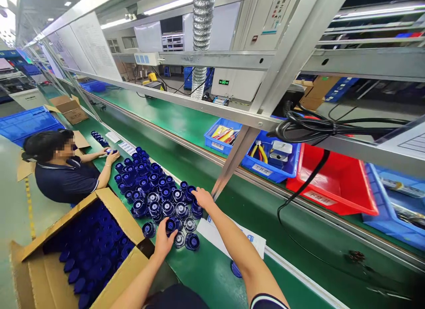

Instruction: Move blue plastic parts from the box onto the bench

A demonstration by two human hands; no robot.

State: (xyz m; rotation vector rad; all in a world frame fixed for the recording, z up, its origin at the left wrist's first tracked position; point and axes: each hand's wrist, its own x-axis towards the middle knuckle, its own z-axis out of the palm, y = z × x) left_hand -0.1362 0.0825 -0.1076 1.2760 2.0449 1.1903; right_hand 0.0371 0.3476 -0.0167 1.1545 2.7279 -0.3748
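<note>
Reaching forward over the green table (212, 269), the left hand (163, 240) curls its fingers around a blue cap (170, 225) at the near edge of the cap cluster (152, 189). The right hand (202, 197), arm stretched, rests palm-down on caps at the cluster's right edge, grip unclear. Left of the cluster, a cardboard box (109, 202) holds more caps; beyond it, a co-worker (63, 171) handles caps.

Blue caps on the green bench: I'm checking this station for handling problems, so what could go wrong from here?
The blue caps stand crowded together, so the right hand or left hand could knock neighbours over. One cap lies by the right forearm and might get swept off. The black cable hangs over the bench and could snag.
</note>
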